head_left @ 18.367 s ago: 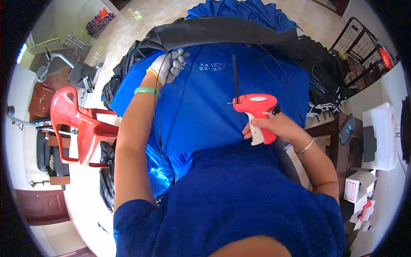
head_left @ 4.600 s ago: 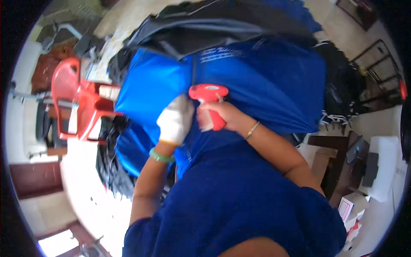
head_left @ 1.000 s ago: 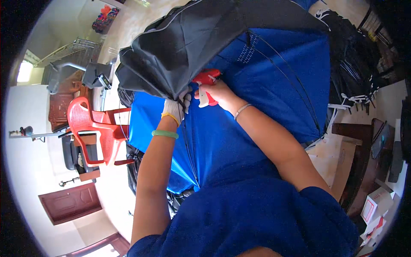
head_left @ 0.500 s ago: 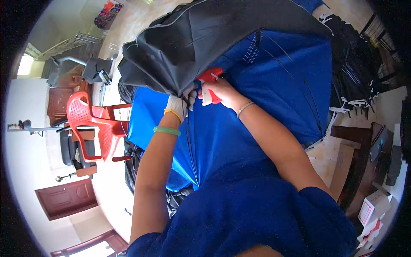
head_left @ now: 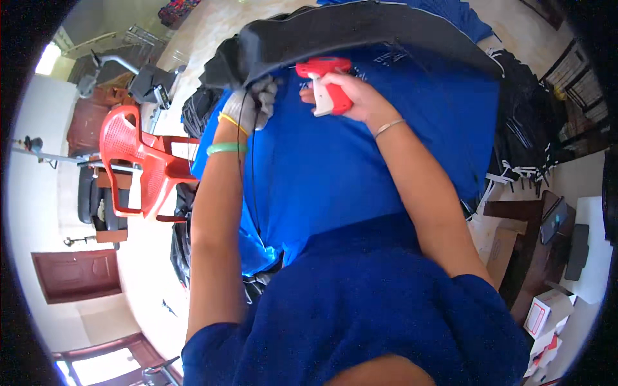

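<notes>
Spread before me is an umbrella-like canopy (head_left: 322,167) of blue cloth with thin dark ribs, a black layer (head_left: 302,38) folded over its far side. My left hand (head_left: 252,106), in a light grey glove, is closed at the black layer's edge, where thin dark ribs pass by its fingers. What exactly lies inside that grip is partly hidden. My bare right hand (head_left: 360,95) is wrapped round the handle of a red and white tagging gun (head_left: 322,66). The gun's thin tip points left toward the gloved hand, apart from it, above the blue cloth.
A red plastic chair (head_left: 151,167) stands to the left of the canopy. Black folded umbrellas with white parts (head_left: 518,128) are heaped at the right. Beyond them are a dark wooden table (head_left: 524,257) and a white box (head_left: 547,312). More blue cloth (head_left: 444,16) lies at the far side.
Both hands have moved farther away from me, and the left also leftward. The tagging gun has come away from the black edge, now apart from the left hand. The black layer has shifted farther back.
</notes>
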`<state>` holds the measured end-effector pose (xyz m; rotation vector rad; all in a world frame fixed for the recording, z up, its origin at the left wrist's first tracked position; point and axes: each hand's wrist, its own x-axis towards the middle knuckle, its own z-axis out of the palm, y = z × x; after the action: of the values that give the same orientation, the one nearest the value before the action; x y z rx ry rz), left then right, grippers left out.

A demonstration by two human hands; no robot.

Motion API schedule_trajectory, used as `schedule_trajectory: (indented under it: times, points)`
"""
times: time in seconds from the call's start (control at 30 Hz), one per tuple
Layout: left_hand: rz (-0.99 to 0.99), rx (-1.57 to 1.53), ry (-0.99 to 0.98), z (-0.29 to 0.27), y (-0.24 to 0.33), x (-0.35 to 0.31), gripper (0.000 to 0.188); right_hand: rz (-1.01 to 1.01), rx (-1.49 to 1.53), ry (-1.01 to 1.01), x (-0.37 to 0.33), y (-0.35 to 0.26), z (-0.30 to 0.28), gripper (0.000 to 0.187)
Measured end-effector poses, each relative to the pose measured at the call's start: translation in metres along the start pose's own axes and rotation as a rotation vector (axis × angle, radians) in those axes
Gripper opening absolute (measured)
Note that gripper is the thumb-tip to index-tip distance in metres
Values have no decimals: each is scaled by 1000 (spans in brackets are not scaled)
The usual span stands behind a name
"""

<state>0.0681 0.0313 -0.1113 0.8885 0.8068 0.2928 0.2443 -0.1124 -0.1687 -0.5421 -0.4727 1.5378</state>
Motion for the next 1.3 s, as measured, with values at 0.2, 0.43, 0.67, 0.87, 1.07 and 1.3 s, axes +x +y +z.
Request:
schedule_trajectory:
  times: [0.2, 0.43, 0.67, 0.87, 1.07, 1.3]
  points:
    - [188, -99, -47, 28, -27, -71, 29, -7, -297, 75, -9, -18, 13, 39]
    - [437, 726, 219, 25, -75, -102, 25, 37, -421, 50, -30, -17, 29, 37]
    - [809, 1919, 610, 25, -122, -83, 19, 84, -391, 180, -82, 64, 21, 35]
    - [692, 1954, 669, 24, -145, -79, 18, -4, -433, 255, -95, 117, 14, 32]
    - [656, 1967, 678, 19, -150, -77, 16, -3, -513, 259, -94, 125, 11, 30]
    - [675, 1947, 673, 18, -151, -78, 18, 33, -448, 281, -94, 119, 18, 29]
